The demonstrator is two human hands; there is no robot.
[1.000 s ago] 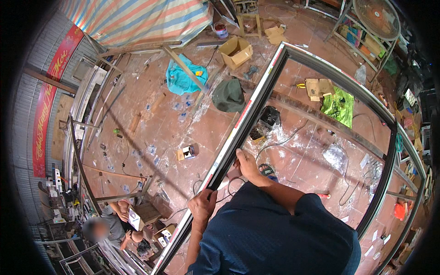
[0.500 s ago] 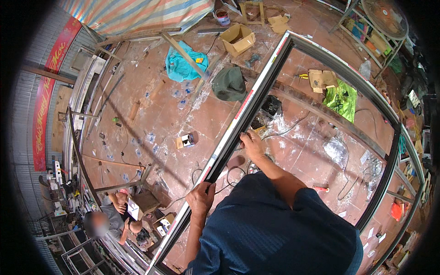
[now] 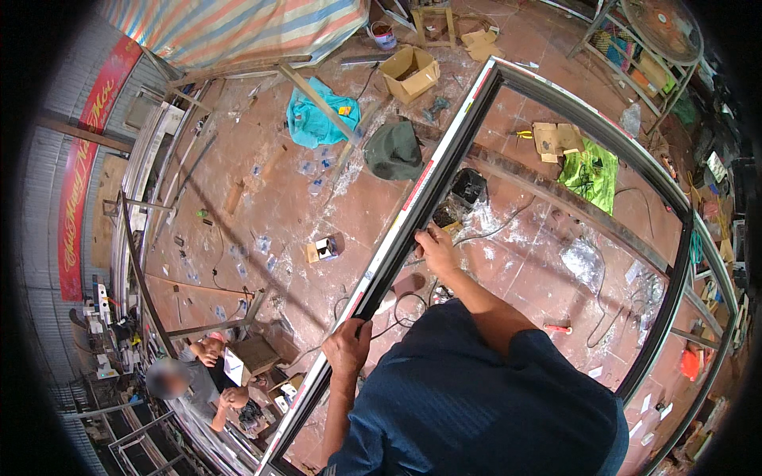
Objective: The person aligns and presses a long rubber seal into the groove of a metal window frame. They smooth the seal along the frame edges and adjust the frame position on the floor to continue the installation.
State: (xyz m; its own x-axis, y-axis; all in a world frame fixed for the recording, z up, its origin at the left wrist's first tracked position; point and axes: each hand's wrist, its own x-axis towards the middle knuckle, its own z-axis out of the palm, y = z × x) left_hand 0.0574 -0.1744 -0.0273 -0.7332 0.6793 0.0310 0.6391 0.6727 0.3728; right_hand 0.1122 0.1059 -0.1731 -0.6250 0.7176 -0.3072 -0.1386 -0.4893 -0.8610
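Note:
A large rectangular window or door frame [image 3: 448,151], black inside with a whitish, label-marked outer edge, slants across the view and surrounds my body. My left hand [image 3: 348,345] is closed over its left rail, thumb on the black inner side. Farther up the same rail, my right hand [image 3: 435,246] also grips the frame, fingers curled at the inner edge. Some of the fingertips are hidden by the rail.
Beyond the rail lie a dark green cloth [image 3: 394,151], a teal cloth [image 3: 317,115], and a cardboard box [image 3: 409,73]. Inside the frame's outline are a black bin [image 3: 468,186], a metal beam [image 3: 548,190] and cables. A co-worker [image 3: 194,385] sits at lower left.
My hands keep their hold on the rail, and the frame has hardly moved. The co-worker at lower left has shifted their arms and head slightly.

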